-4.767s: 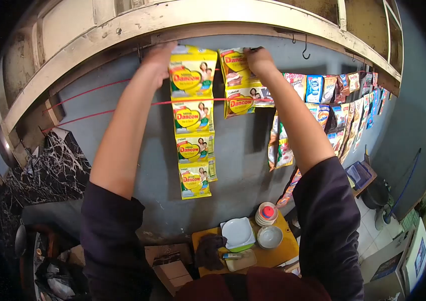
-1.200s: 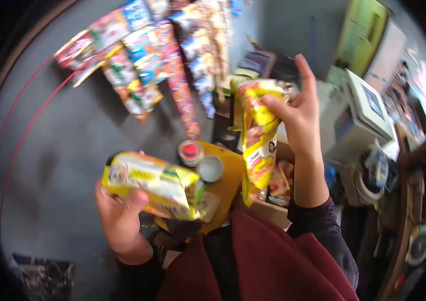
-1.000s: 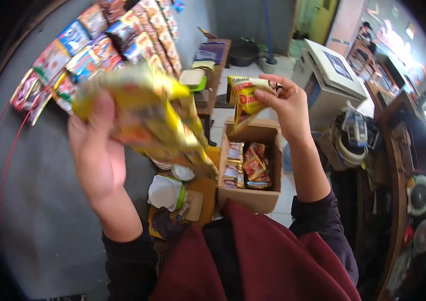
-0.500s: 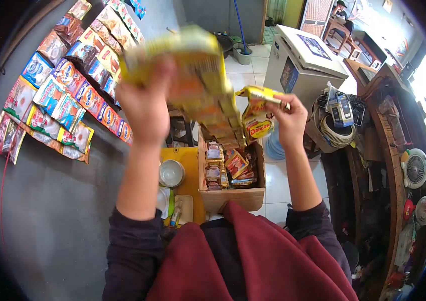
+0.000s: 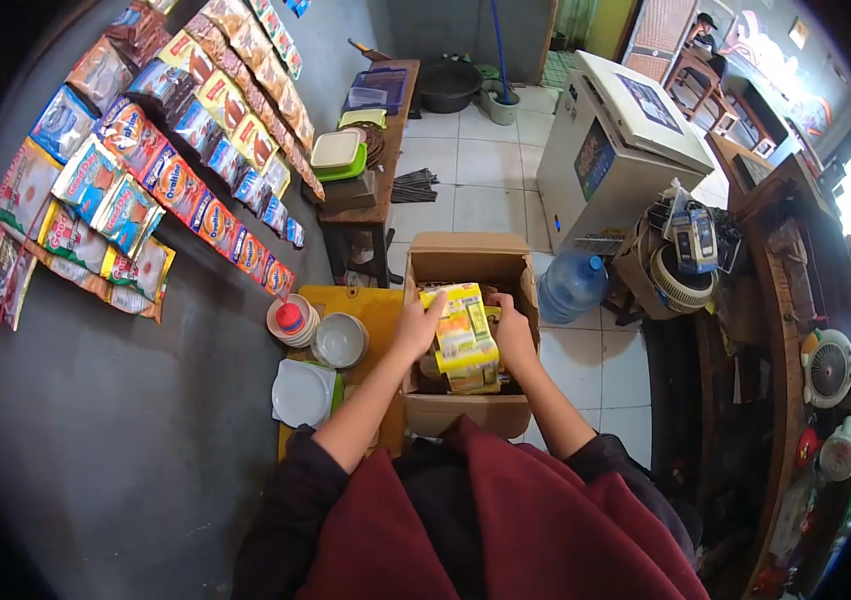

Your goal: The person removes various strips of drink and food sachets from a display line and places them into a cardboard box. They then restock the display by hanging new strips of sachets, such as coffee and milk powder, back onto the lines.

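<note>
A strip of yellow drink sachets [image 5: 465,335], folded over on itself, is between my hands at the opening of a cardboard box [image 5: 465,412]. My left hand [image 5: 417,326] grips its left edge, thumb on top. At the opposite side, my right hand [image 5: 515,336] has its fingers closed on the strip's right edge, the fingertips partly hidden. Beneath the strip, other packets in the box are mostly covered from view.
Sachet strips [image 5: 185,180] hang on the grey wall at left. Bowls [image 5: 339,341] and a white plate [image 5: 301,393] sit on a yellow surface beside the box. A blue water jug [image 5: 572,288] and a white freezer [image 5: 615,150] stand to the right.
Both hands have come down from in front of me to the box, bringing the yellow sachet strip with them. The strip, stretched out and hanging before, is now bunched together.
</note>
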Demonstrator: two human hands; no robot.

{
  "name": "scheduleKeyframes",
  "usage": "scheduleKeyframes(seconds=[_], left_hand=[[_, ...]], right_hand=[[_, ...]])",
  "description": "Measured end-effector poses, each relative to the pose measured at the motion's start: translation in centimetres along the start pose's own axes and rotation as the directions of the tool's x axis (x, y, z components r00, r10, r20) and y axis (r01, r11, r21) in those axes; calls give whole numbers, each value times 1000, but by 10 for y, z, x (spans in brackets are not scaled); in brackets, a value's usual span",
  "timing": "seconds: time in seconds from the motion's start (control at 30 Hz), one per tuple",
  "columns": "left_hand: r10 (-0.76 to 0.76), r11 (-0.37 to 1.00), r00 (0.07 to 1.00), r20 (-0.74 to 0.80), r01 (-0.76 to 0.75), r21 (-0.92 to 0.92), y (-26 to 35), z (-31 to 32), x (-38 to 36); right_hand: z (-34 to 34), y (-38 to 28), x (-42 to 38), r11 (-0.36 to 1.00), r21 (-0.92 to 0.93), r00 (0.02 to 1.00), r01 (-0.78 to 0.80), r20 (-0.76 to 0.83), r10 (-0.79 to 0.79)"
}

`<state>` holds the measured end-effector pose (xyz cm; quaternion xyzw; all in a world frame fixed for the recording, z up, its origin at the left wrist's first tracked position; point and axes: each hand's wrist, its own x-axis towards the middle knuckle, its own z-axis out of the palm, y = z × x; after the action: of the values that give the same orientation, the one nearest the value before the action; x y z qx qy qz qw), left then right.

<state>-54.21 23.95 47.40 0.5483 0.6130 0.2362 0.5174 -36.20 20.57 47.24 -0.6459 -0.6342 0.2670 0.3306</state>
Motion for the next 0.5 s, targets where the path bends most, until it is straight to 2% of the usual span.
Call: scheduleKeyframes(seconds=[0.03,0.07,0.1,0.13,0.17,0.2,0.23,0.27,0.3,0.33,0.37,0.4,0.47,0.5], left_hand=[[0,1000,1000,-11,0,-3,-1,4,0],[93,973,979,-182,-51,223,0,15,-4],[217,894,923,-320,-56,445,4,25,-10],[269,837,934,-237,-105,538,7,31,-17],[353,721,926,-132,-180,669,4,37,-20],[415,581,910,-14,-253,774,-2,43,-25],[413,579,911,-14,-250,776,-26,53,-25],[284,515,954,93,-234,825,-63,66,-16],[141,446,973,185,-229,865,-82,72,-8],[143,445,973,181,-226,866,-73,67,-11],[-84,544,956,282,-193,817,-55,59,-17],[-288,630,877,383,-128,766,-43,51,-19],[-147,673,917,370,-181,717,-72,62,-10],[-12,713,951,309,-209,670,-87,68,-6]], right_hand=[[4,1,4,979,-155,989,-129,55,139],[4,-6,7,981,-153,990,-120,59,131],[2,-16,7,953,-246,982,-178,12,186],[3,-22,8,912,-333,970,-238,-41,238],[9,-17,8,940,-296,985,-170,-76,154],[17,-10,8,942,-292,986,-167,-74,152],[27,-1,6,940,-340,999,35,-5,-39],[39,9,4,897,-373,972,235,71,-225],[53,21,2,859,-493,934,138,354,53],[61,29,1,859,-491,934,141,354,49],[67,34,1,848,-528,835,32,481,268],[73,40,3,813,-580,676,-57,577,459],[81,50,13,728,-677,588,110,635,501],[92,71,16,738,-651,598,179,667,444]])
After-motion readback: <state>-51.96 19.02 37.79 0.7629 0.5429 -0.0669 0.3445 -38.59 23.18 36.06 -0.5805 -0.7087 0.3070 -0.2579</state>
